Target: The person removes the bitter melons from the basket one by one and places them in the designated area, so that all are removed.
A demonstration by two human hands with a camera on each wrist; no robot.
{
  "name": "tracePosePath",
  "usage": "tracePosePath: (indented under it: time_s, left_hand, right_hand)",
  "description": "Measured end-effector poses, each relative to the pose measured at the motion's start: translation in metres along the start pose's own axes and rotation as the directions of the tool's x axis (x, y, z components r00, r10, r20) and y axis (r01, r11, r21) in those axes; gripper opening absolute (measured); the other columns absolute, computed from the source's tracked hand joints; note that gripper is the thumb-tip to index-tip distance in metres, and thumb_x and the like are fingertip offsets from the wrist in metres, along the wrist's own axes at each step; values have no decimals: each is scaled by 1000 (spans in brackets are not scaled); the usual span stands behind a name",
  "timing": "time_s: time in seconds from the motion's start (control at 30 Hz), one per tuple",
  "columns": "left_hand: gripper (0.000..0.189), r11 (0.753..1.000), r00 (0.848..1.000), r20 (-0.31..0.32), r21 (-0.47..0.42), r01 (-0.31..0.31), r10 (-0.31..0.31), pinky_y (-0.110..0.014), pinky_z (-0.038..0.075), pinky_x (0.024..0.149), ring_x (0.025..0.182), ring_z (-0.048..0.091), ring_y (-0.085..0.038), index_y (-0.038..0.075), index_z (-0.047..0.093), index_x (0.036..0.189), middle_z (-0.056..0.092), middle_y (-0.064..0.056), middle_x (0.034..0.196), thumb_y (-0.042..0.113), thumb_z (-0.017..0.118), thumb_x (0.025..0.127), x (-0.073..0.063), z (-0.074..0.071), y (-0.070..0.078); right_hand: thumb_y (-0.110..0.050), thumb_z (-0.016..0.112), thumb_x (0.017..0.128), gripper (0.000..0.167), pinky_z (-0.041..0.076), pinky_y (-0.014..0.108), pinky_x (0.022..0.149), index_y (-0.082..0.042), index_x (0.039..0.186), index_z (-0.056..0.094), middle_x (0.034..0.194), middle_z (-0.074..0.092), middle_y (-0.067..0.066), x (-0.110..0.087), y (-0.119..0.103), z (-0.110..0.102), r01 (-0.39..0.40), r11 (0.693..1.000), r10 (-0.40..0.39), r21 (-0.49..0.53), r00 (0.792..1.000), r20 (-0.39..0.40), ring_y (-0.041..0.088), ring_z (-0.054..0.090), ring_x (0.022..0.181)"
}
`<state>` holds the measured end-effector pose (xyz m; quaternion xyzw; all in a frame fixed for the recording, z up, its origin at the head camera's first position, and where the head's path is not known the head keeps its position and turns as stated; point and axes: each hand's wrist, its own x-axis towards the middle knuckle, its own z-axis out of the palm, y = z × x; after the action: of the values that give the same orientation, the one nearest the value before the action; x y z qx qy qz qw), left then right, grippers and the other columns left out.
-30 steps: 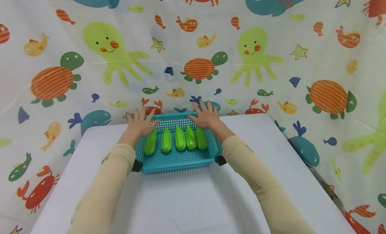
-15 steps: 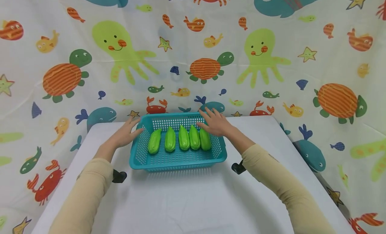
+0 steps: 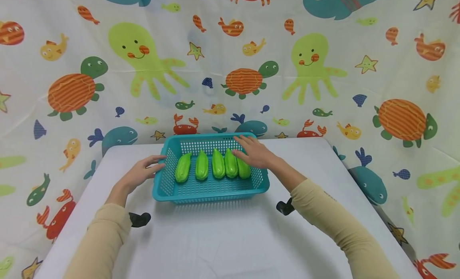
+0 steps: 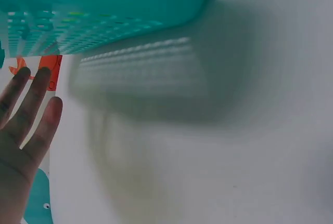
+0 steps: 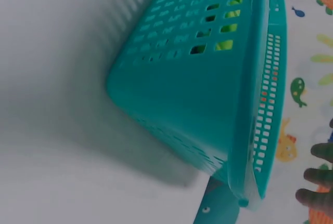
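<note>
A teal plastic basket (image 3: 212, 196) with slotted walls stands on the white table, also seen as a teal basket wall (image 5: 177, 83) in the right wrist view. Several glossy, bright green, long vegetables (image 3: 202, 167) lie inside it in a row, their kind unclear. My left hand (image 3: 139, 174) is beside the basket's left rim, fingers extended toward it; whether they touch is unclear. In the left wrist view the same hand's fingers (image 4: 36, 112) look spread and hold nothing. My right hand (image 3: 256, 154) is over the basket's right part, fingers extended, partly covering the rightmost vegetable.
A white cloth covers the table (image 3: 215, 239). Behind it hangs a curtain (image 3: 215, 43) printed with sea animals. Black wrist devices show below each forearm, one at the left (image 3: 140, 219) and one at the right (image 3: 285, 207).
My left hand has moved from above the basket's left side out to the left and lower. The right hand has shifted slightly right and down. The vegetables keep their places in the basket.
</note>
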<state>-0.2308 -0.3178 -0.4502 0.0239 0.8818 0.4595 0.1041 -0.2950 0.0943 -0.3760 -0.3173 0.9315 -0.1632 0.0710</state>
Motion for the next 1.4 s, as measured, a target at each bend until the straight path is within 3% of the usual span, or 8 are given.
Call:
tracePosePath:
  time_s: [0.37,0.63,0.87,1.17,1.4]
  left_hand:
    - [67,997,998,-25,-42,-60,59,-70,29,105,139,25,-52,17,33,152,22,-21,158,46,56,97,-14,5,-8]
    - [64,990,994,-69,-110,-87,80,-67,33,105,138,26,-53,15,34,151,24,-21,157,42,56,98,-25,11,-20]
    - [61,983,991,-109,-156,-96,79,-67,32,105,139,25,-52,15,36,150,25,-21,156,40,57,98,-25,17,-29]
    - [60,972,984,-123,-181,-151,129,-68,31,105,138,31,-49,12,37,149,29,-19,155,37,57,99,-14,20,-33]
    - [57,966,978,-156,-197,-166,136,-69,31,105,139,29,-47,14,37,149,28,-18,156,36,55,100,-15,29,-38]
  right_hand:
    - [-50,39,102,68,18,57,117,-12,156,23,160,21,17,7,-13,8,44,997,-46,60,998,29,39,17,146]
    - [-47,39,103,66,14,46,121,-12,156,21,160,24,10,17,-37,17,97,988,-103,120,994,41,26,17,148]
    - [-44,43,103,64,21,44,119,-11,155,26,159,28,7,27,-60,26,133,973,-135,188,991,-2,24,22,147]
    - [-45,46,102,65,25,39,118,-13,155,26,158,31,5,41,-82,33,85,960,-87,268,996,-6,21,26,146]
    - [-45,49,101,65,27,37,117,-12,154,29,157,34,3,46,-89,44,59,950,-62,305,998,-1,19,29,145]
